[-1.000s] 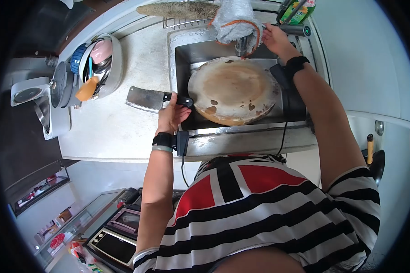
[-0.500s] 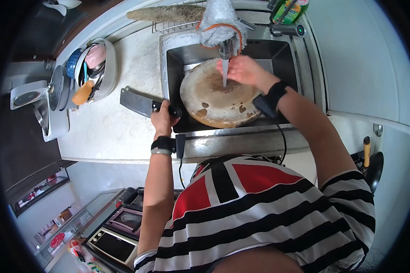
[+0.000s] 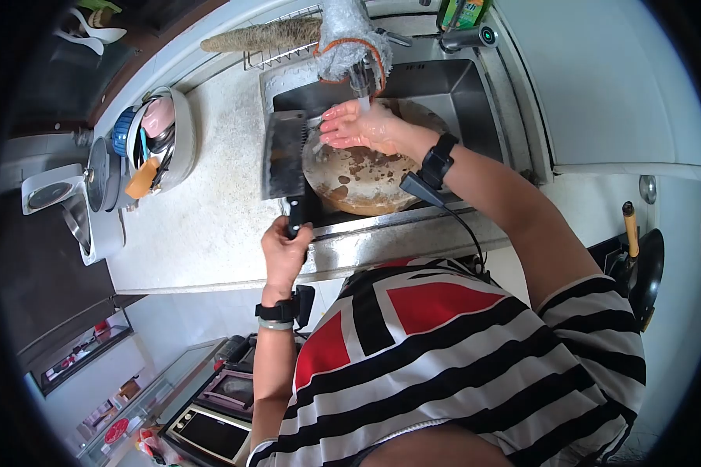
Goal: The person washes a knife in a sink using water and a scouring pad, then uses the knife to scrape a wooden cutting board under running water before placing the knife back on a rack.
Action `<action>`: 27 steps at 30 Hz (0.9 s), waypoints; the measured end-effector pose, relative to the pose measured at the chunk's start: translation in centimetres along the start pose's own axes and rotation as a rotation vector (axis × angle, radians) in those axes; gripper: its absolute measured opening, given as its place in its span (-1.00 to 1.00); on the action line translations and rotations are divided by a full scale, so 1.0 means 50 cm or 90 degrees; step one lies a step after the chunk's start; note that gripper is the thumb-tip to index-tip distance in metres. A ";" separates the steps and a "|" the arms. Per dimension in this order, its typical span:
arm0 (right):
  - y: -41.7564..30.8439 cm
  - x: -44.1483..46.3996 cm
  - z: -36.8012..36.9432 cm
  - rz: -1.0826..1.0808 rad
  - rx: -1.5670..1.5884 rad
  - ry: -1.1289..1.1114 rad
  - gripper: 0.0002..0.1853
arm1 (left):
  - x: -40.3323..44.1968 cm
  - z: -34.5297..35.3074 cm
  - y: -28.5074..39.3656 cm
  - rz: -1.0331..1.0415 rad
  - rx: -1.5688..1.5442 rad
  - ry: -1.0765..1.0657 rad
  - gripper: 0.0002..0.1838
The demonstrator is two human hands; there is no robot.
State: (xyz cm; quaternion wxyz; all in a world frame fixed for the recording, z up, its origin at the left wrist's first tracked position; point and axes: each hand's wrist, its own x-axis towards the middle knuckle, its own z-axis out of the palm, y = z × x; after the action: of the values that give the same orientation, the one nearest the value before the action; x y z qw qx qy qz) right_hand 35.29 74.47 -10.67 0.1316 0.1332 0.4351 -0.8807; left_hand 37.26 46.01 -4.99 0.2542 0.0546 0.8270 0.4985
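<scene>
My left hand [image 3: 285, 247] is closed round the black handle of a cleaver [image 3: 285, 159]. Its wide blade points away from me over the sink's left rim. My right hand [image 3: 362, 128] is open, palm up and fingers spread, under the water running from the faucet [image 3: 360, 78]. Below it, a round wooden chopping board [image 3: 358, 183] with dark wet patches lies in the steel sink [image 3: 463, 105]. Part of the board is hidden by my right hand and wrist.
A white basin [image 3: 183, 136] of bowls and utensils stands on the left counter [image 3: 210, 202]. Behind the sink are a wire rack [image 3: 280, 56] with a loofah [image 3: 261, 37] on it and a green bottle [image 3: 466, 14]. Pans [image 3: 648, 268] hang at the right.
The cleaver has swung from pointing left over the counter to pointing away at the sink's edge. My right hand has moved left and turned palm up, with water now splashing on it.
</scene>
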 end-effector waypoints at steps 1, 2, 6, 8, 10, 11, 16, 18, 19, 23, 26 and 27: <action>0.005 -0.012 0.010 -0.054 -0.171 0.057 -0.51 | 0.004 0.013 0.000 0.016 0.006 -0.025 -0.86; 0.011 -0.027 0.020 -0.055 -0.176 0.059 -0.51 | 0.010 0.027 -0.003 0.032 0.012 -0.050 -0.86; 0.027 -0.114 0.048 0.154 -0.147 0.277 -0.30 | 0.026 0.106 0.015 0.070 0.025 -0.122 -0.80; 0.063 -0.125 0.026 0.209 0.049 0.167 -0.44 | 0.041 0.153 0.011 0.096 -0.007 -0.160 -0.79; 0.085 -0.122 0.005 0.152 0.105 0.158 -0.53 | 0.051 0.185 0.031 0.219 0.000 -0.174 -0.69; 0.091 -0.121 -0.006 0.096 0.171 0.149 -0.61 | 0.065 0.182 0.042 0.212 0.100 -0.209 -0.63; 0.041 -0.140 -0.085 0.142 0.057 0.235 -0.80 | 0.134 0.157 0.119 0.214 0.044 -0.089 -0.64; 0.031 -0.136 -0.119 0.148 -0.123 0.262 -0.79 | 0.166 0.151 0.154 0.291 0.014 -0.084 -0.63; 0.017 -0.140 -0.122 0.150 -0.136 0.248 -0.77 | 0.173 0.159 0.172 0.329 -0.052 -0.099 -0.59; -0.031 -0.140 -0.120 0.153 -0.263 0.244 -0.71 | 0.185 0.171 0.237 0.332 -0.202 -0.194 -0.47; -0.030 -0.130 -0.139 0.127 -0.343 0.241 -0.66 | 0.190 0.177 0.245 0.313 -0.226 -0.221 -0.45; -0.031 -0.129 -0.145 0.129 -0.342 0.241 -0.66 | 0.194 0.177 0.244 0.311 -0.225 -0.221 -0.45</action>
State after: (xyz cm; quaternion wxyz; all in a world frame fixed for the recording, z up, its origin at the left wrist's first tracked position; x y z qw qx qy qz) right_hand 41.59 81.94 -11.51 0.1655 0.2972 0.6526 -0.6771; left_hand 31.07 62.44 -1.47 0.2698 0.2901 0.6346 0.6636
